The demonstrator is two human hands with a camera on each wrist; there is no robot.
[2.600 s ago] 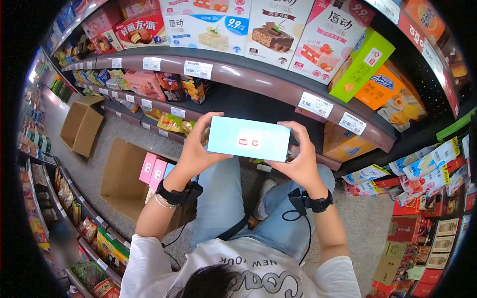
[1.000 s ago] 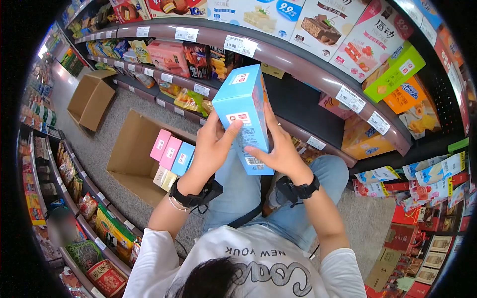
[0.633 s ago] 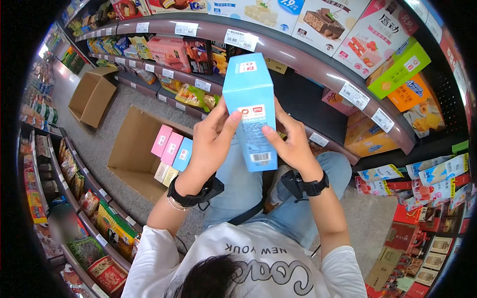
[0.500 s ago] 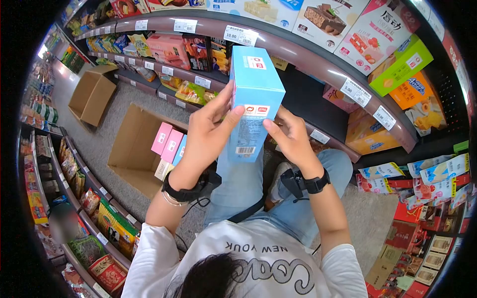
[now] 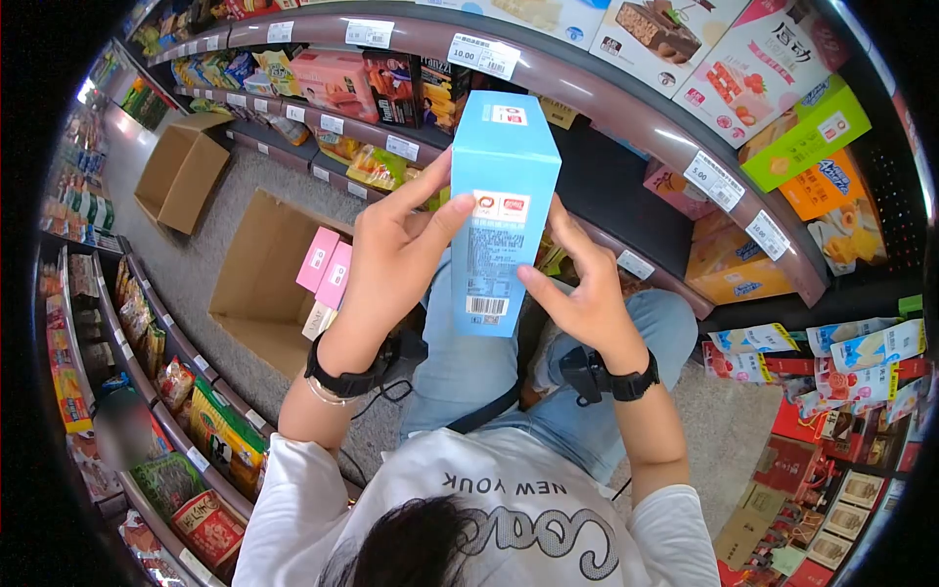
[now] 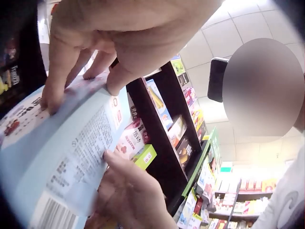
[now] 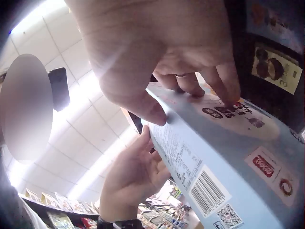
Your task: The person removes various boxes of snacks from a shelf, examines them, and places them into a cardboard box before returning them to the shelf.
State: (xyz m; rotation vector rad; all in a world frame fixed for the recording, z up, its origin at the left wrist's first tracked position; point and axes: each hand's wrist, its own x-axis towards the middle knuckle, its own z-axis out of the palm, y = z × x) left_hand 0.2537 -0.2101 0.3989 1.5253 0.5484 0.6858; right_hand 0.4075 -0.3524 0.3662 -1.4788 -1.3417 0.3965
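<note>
Light-blue rectangular carton, apparently thin card [image 5: 504, 235], held between both hands above the jeans-clad legs [image 5: 469, 357], in front of the dark shelf [image 5: 626, 235]. Left hand [image 5: 391, 254] grips one side, thumb on the printed narrow panel; right hand [image 5: 592, 293] grips the other, thumb lower on the same panel. Neither spread wide.

Handling (judged): probably light, smooth, somewhat slippery; stiff at the folded edges, softer mid-panel, so a hard squeeze could dent it. Best hold: opposite sides near the edges, level pressure. Contents possibly fragile; unconfirmed.

Visibility: carton's far side and most fingers hidden in head view; its lower end cut off in left wrist view. Fine print illegible. Left forearm partly covers the open brown cardboard box [image 5: 245, 279] holding small pink boxes [image 5: 318, 259]; full contents cannot be told.
</note>
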